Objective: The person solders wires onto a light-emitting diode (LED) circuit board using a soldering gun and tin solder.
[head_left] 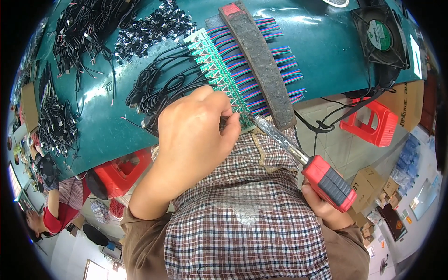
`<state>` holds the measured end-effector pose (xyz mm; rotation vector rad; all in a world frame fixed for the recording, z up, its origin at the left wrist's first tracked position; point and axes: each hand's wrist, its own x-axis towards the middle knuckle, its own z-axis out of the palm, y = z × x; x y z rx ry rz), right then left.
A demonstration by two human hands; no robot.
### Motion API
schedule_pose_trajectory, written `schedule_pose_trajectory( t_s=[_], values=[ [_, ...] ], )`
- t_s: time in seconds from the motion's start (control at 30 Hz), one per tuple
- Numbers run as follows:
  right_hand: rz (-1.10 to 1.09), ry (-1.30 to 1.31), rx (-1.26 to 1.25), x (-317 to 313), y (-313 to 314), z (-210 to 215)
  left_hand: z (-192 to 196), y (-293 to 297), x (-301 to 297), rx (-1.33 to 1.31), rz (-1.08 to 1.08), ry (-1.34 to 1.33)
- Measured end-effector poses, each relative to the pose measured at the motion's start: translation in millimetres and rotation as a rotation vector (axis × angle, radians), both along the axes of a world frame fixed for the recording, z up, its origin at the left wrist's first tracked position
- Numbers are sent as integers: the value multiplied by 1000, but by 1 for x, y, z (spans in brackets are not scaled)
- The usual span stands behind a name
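Observation:
My left hand [196, 123] is closed in a pinch at the near end of a green circuit board strip [219, 70]. A dark bit of cable shows between its thumb and finger. My right hand [322, 205] grips a red and black soldering iron [329, 184], its metal barrel slanting up left so the tip meets the board's near end, close to my left fingertips. Black cables [154, 79] run from the board's left side. Flat multicoloured wires [284, 70] come off its right side, lying under a long dark bar [261, 65].
Heaps of black cables [88, 28] and short black connector leads [154, 30] lie on the green table [322, 51]. A fan [380, 35] stands at the far right. Red stools [373, 121] sit beyond the table edge. At left, another person's gloved hand [46, 170] is near a cable bundle.

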<state>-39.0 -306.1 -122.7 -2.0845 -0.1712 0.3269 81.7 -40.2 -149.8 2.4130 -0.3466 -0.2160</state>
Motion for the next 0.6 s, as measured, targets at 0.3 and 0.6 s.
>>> schedule_pose_trajectory(
  t_s=[0.3,0.6],
  values=[
    [23,-70,-31,5,4,0,-1,1,0,38,-38,4],
    [-32,-45,13,-1,-1,-4,-2,0,-1,19,-15,-7]
  ],
)
